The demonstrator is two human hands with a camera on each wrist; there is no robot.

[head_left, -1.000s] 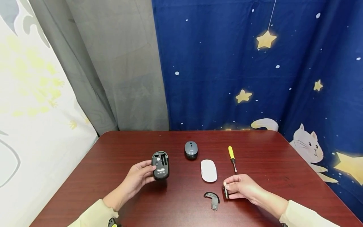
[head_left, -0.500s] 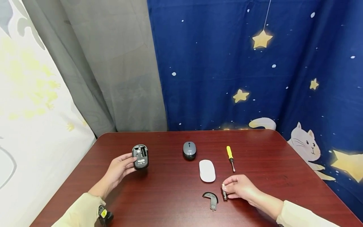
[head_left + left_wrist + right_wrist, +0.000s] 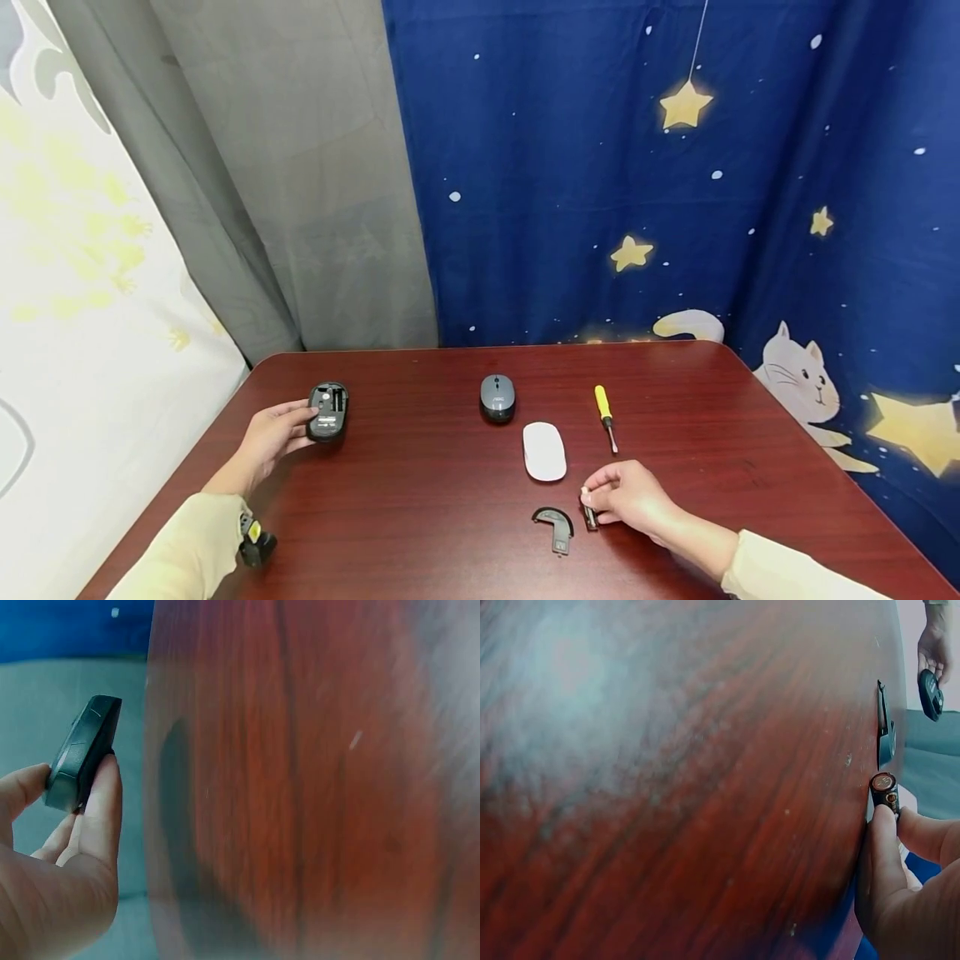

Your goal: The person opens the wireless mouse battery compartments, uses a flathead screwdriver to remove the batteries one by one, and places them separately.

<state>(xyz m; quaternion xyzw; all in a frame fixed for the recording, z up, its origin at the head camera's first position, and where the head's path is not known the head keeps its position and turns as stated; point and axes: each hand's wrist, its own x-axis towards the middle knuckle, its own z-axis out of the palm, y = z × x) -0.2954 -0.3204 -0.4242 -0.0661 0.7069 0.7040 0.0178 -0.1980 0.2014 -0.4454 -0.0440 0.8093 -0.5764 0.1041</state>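
Note:
At the left of the table, my left hand (image 3: 272, 435) holds a black computer mouse (image 3: 327, 412) by its side, underside showing with its battery slot uncovered. The left wrist view shows this mouse (image 3: 84, 754) edge-on between thumb and fingers, raised off the tabletop. My right hand (image 3: 628, 498) pinches a small dark battery (image 3: 589, 514) near the table's front right. Its round coppery end (image 3: 883, 782) faces the right wrist camera; a smaller round end shows beside it, and I cannot tell whether that is a second battery. Left of this hand lies the mouse's curved battery cover (image 3: 557, 529).
A white mouse (image 3: 544, 452) lies mid-table, with a grey-black mouse (image 3: 498, 398) behind it to the left. Beyond my right hand is a yellow-handled screwdriver (image 3: 605, 417). Curtains (image 3: 570, 208) hang behind the dark red table (image 3: 420, 517).
My left hand has carried the black mouse leftward, away from the middle of the table. My right hand stays at nearly the same place with the battery.

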